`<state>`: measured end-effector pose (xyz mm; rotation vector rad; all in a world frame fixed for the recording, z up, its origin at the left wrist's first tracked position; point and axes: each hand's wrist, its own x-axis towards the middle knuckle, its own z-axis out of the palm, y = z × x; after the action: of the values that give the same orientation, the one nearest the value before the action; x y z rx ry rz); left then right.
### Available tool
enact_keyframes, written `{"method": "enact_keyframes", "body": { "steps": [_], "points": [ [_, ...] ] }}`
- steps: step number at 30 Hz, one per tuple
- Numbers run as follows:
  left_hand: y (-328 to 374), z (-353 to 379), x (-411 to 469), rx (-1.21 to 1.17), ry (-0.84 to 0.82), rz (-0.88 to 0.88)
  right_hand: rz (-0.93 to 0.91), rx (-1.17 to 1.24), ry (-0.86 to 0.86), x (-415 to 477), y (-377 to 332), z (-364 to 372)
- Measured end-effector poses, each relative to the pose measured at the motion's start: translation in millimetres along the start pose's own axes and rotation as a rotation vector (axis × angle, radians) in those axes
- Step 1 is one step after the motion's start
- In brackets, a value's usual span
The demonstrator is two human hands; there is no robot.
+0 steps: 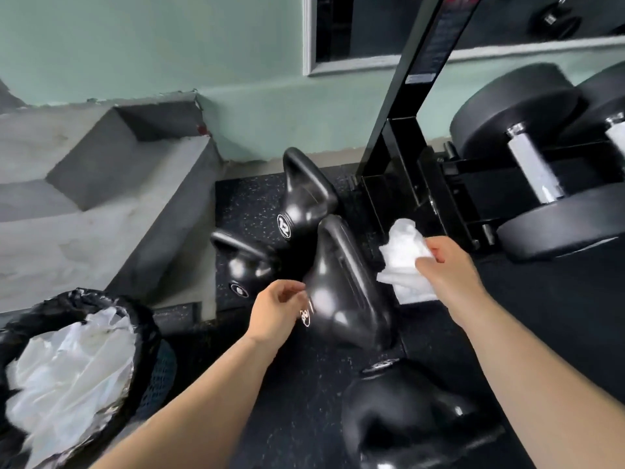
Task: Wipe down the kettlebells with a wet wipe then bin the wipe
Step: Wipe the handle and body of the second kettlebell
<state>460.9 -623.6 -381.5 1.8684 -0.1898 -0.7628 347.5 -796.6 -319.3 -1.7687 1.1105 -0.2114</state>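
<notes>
Right hand [449, 265] pinching crumpled white wet wipe [402, 257]: limp, light. Left hand [275, 309] half-curled, empty, beside glossy black kettlebell [341, 292]: heavy, slick; take by handle.

Kettlebells [341, 286] glossy black, white "12" marking on rear one [304, 198]. Wipe [404, 262] white. Floor mat [243, 201] black with pale speckles. Bin [142, 319] black mesh, black liner, white plastic inside. Wall [152, 45] pale green. Steps [84, 198] grey concrete. Dumbbells [527, 106] black, chrome handles.
</notes>
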Motion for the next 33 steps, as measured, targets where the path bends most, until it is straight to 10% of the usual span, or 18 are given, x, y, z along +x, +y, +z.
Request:
{"method": "enact_keyframes", "body": {
  "steps": [10,14,18,24,33],
  "points": [
    [-75.4,86.7,111.1,-0.198,0.080,0.453,-0.482,-0.092,0.313,118.7,61.4,68.1],
    [-80.7,88.2,124.1,-0.209,-0.023,0.424,-0.633,-0.171,0.132,127.3,57.6,93.6],
    [-106.1,72.6,116.3,0.115,-0.244,0.466,-0.701,-0.515,-0.121,122.6,68.5,104.7],
    [-151.6,66.3,131.1,0.678,-0.315,0.604,-0.685,-0.340,-0.269,87.0,109.8,74.0],
    [-186.1,80.2,139.7,0.884,-0.321,0.646,-0.756,-0.558,-0.082,126.8,71.4,108.6]
  ]
}}
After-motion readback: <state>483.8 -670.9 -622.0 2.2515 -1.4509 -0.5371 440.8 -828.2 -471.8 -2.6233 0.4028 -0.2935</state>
